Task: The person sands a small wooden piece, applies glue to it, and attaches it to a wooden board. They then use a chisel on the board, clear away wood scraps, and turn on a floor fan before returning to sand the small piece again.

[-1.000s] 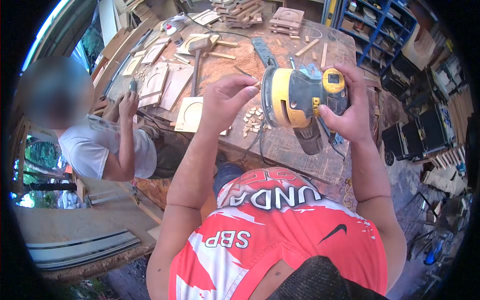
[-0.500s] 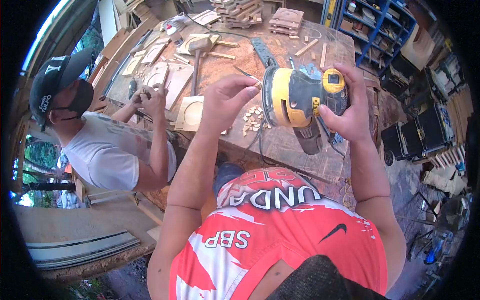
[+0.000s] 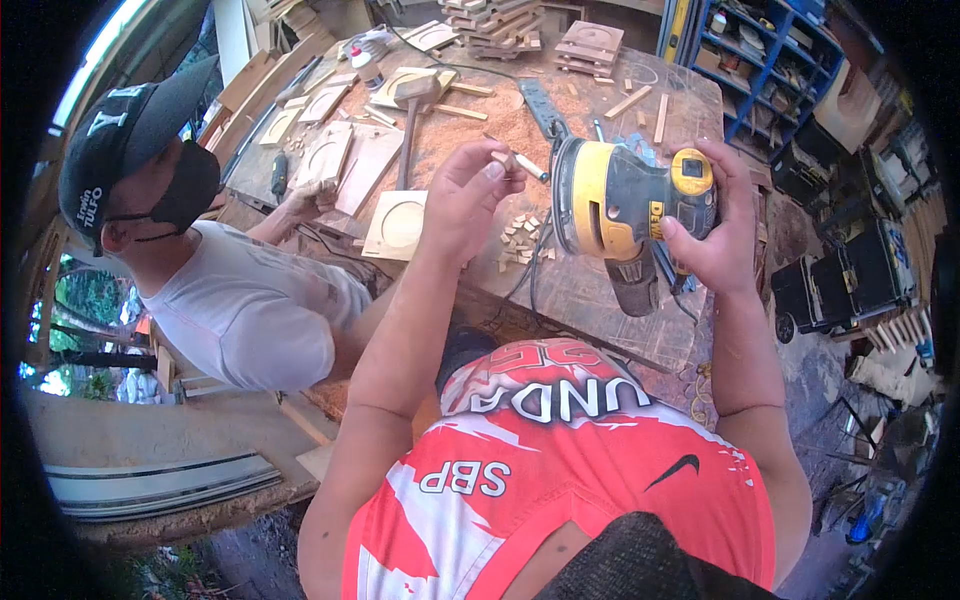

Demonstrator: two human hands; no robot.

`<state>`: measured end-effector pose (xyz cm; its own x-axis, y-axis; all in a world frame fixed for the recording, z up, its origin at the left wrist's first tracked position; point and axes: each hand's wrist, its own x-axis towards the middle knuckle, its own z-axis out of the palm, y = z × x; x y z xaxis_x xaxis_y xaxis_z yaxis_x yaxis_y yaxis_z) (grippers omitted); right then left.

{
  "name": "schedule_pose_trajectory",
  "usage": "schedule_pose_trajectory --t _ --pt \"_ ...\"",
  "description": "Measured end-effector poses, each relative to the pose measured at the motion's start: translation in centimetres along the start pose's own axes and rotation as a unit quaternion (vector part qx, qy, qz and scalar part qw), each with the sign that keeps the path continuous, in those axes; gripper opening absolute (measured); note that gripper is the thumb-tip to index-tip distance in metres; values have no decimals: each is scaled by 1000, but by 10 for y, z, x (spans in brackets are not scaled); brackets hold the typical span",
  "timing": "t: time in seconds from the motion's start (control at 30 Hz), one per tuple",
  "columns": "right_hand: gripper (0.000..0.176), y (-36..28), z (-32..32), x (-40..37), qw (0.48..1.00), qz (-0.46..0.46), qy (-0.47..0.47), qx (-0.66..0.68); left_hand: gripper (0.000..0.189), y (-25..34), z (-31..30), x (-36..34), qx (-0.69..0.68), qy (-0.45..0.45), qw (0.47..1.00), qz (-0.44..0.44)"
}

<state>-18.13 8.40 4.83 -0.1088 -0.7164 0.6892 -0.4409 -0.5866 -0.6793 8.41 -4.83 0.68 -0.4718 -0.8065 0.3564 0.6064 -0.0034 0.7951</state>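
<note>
My right hand (image 3: 715, 220) is wrapped round the yellow and black sander (image 3: 625, 205), which is tilted on its side with its round pad facing left. To the left of the pad, my left hand (image 3: 475, 195) is raised with its fingers pinched on a small wood piece (image 3: 502, 158). A thin pale stick with a dark tip (image 3: 532, 166) shows just beyond those fingers. Beneath the hands lie several small wood chips (image 3: 522, 240) on the workbench (image 3: 590, 310). A square wooden piece with a round recess (image 3: 398, 225) lies left of my left hand.
A co-worker (image 3: 230, 290) in a cap and mask stands at the left, near the bench edge. On the bench are a mallet (image 3: 415, 95), a glue bottle (image 3: 366, 68), sawdust and stacked wood pieces (image 3: 590, 45). Blue shelves (image 3: 765, 70) stand at the back right.
My left hand has turned and drawn slightly away from the sander's pad, with the small wood piece now showing. The co-worker has leaned nearer and lowered their hands.
</note>
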Motion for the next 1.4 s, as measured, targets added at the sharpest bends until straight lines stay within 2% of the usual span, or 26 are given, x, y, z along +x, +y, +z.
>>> schedule_pose_trajectory --t 0.2,0.27,0.57,0.67,0.8,1.4 --pt "74 3 1 0 1000 -9 -6 1 21 5 11 -3 -33 26 999 -28" --pt "74 2 2 0 1000 -16 -8 -1 19 6 22 -4 -49 85 995 -29" --pt "76 1 8 -4 999 -14 -10 -30 18 -4 20 -14 -95 101 990 -23" --pt "76 -2 9 -4 999 -24 -5 -26 18 -5 21 -13 -100 51 994 -20" --pt "77 -6 10 -6 1000 -24 -2 -1 17 -8 25 -13 -72 67 995 12" --pt "77 -6 9 -2 999 -32 -4 -14 13 -8 29 -14 -42 23 996 76"
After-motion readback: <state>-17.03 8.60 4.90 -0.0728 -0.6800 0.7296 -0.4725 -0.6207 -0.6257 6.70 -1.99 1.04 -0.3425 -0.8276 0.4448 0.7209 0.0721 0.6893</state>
